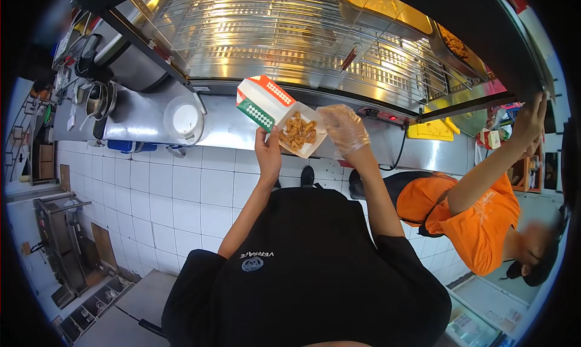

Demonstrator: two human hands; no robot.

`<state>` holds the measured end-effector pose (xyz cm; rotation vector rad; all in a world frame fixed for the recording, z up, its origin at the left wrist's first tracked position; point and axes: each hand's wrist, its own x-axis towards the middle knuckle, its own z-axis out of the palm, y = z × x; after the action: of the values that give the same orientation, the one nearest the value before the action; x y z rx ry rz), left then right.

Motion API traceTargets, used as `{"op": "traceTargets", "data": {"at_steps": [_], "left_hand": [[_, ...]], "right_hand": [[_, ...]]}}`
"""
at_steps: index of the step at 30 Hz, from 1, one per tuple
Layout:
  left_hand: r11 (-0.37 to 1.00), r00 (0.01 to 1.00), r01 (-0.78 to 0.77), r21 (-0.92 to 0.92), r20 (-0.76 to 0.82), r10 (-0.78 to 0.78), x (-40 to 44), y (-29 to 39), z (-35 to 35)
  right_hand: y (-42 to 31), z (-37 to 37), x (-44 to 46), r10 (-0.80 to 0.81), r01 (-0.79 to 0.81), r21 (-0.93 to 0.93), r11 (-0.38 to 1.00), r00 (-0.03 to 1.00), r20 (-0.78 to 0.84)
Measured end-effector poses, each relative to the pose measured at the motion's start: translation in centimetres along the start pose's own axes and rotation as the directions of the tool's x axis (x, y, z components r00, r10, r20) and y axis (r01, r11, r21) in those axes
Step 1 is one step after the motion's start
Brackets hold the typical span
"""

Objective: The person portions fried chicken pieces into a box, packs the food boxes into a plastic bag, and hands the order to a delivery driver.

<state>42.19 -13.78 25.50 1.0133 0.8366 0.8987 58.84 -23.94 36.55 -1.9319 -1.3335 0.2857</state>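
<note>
We see the open box point(281, 112) at the front edge of the worktop point(225, 124), its long axis running from lid, upper left, to food point(296, 132), lower right. The grip of the left hand point(268, 156) is clasped on its near left side, so the food lies just right of that grip. Beside the opposite wall is the gloved right hand point(344, 129); whether it grasps, we cannot tell.
</note>
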Motion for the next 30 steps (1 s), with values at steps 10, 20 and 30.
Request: {"op": "traceTargets", "data": {"at_steps": [10, 20, 30], "left_hand": [[1.000, 1.000, 0.015, -0.014, 0.025, -0.015, -0.7, 0.9, -0.8], [0.997, 1.000, -0.010, 0.078, -0.023, 0.012, -0.6, -0.1, -2.7], [0.997, 0.997, -0.006, 0.078, -0.077, 0.012, -0.7, -0.7, -2.5]], "right_hand": [[1.9, 1.4, 0.2, -0.073, 0.186, -0.247, 0.951, 0.912, 0.405], [-2.0, -17.7, 9.8, -0.543, 0.210, -0.690, 0.692, 0.781, -0.308], [4.0, -22.4, 24.1, 0.140, -0.104, -0.810, 0.577, 0.990, -0.027]]}}
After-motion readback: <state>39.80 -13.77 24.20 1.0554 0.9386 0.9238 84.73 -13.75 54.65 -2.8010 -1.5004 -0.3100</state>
